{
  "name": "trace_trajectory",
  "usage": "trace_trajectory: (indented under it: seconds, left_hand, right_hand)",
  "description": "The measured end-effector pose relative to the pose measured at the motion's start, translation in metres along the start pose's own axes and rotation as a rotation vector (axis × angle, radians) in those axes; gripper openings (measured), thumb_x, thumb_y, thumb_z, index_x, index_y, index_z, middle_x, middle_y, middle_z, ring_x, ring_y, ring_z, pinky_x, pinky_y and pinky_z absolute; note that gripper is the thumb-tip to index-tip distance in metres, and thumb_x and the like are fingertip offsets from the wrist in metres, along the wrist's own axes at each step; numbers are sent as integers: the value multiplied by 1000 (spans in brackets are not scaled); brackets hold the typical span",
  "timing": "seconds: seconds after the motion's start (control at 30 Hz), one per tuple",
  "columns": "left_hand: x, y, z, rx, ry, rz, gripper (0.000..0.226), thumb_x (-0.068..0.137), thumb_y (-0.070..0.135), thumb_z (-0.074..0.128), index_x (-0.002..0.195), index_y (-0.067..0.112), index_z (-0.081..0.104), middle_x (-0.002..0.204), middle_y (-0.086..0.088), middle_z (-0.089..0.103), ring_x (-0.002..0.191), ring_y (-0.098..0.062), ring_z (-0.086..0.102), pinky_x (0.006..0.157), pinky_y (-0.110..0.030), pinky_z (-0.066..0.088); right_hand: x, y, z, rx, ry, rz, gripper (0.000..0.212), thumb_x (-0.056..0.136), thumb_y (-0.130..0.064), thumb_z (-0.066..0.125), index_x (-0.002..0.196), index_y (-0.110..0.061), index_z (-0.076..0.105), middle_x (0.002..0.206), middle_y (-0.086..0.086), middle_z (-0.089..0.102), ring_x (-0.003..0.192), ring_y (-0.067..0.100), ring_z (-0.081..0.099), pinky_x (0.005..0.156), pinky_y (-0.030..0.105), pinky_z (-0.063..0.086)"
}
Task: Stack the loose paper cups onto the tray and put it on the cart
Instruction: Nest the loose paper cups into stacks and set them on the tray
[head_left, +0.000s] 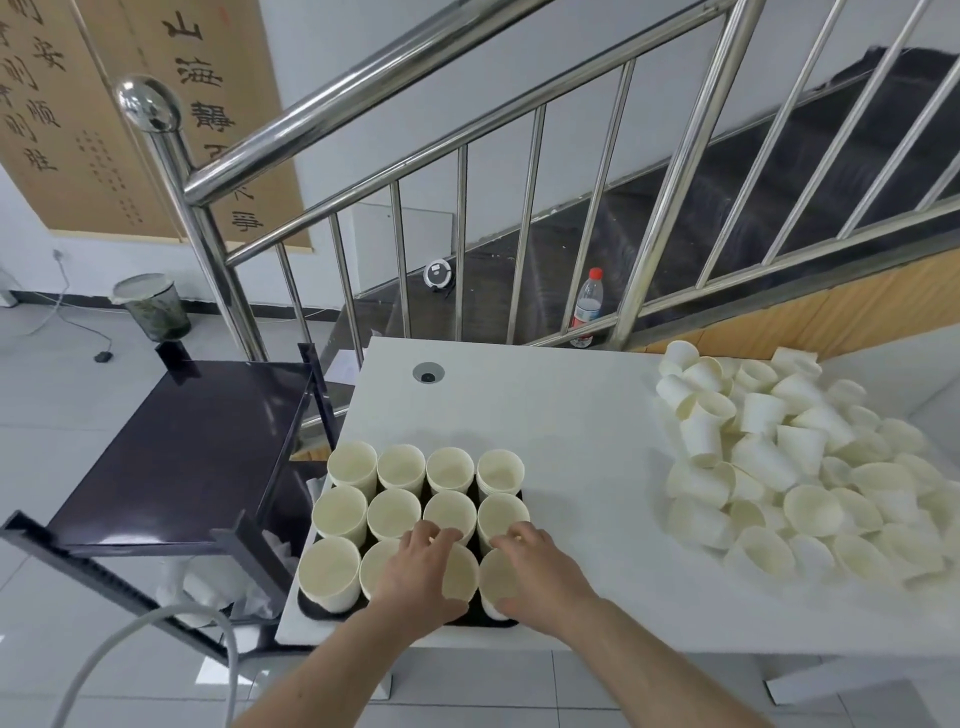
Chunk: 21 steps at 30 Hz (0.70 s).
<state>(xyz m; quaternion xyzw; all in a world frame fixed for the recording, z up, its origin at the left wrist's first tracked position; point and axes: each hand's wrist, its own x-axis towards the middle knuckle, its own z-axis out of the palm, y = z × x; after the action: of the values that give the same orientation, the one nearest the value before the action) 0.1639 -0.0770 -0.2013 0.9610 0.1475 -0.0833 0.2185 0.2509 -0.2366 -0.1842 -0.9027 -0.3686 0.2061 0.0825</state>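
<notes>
A black tray (310, 606) sits at the near left corner of the white table (571, 415), filled with three rows of upright cream paper cups (397, 467). My left hand (418, 574) lies over the front row, fingers and thumb curled round the third cup (462, 571). My right hand (543, 569) grips the front-right cup (496, 582) at its rim. A big heap of loose paper cups (779, 457) lies on the table's right side. The black cart (182, 452) stands just left of the table, its top shelf bare.
A steel stair railing (467, 171) runs behind the table, with a water bottle (587, 306) on the ledge beyond it. A cable hole (428, 373) marks the table's far left. A bin (153, 306) stands on the floor; a grey hose (156, 623) curves near the cart.
</notes>
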Motion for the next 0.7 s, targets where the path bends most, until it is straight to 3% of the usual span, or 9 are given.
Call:
trace_trajectory:
  seconds: [0.4, 0.7]
  left_hand:
    - [1, 2, 10, 55, 27, -23, 72, 76, 31, 70, 137, 29, 32, 134, 3, 25, 115, -18, 49, 82, -29, 49]
    - [4, 18, -1, 33, 99, -53, 63, 81, 41, 63, 137, 30, 35, 136, 2, 30, 125, -18, 38, 90, -28, 44]
  right_hand:
    - [5, 4, 9, -16, -15, -35, 62, 87, -21, 60, 144, -22, 36, 141, 2, 30, 129, 23, 37, 92, 34, 47]
    - [4, 11, -6, -21, 8, -76, 65, 86, -22, 61, 145, -23, 35, 148, 0, 25, 134, 21, 33, 92, 34, 48]
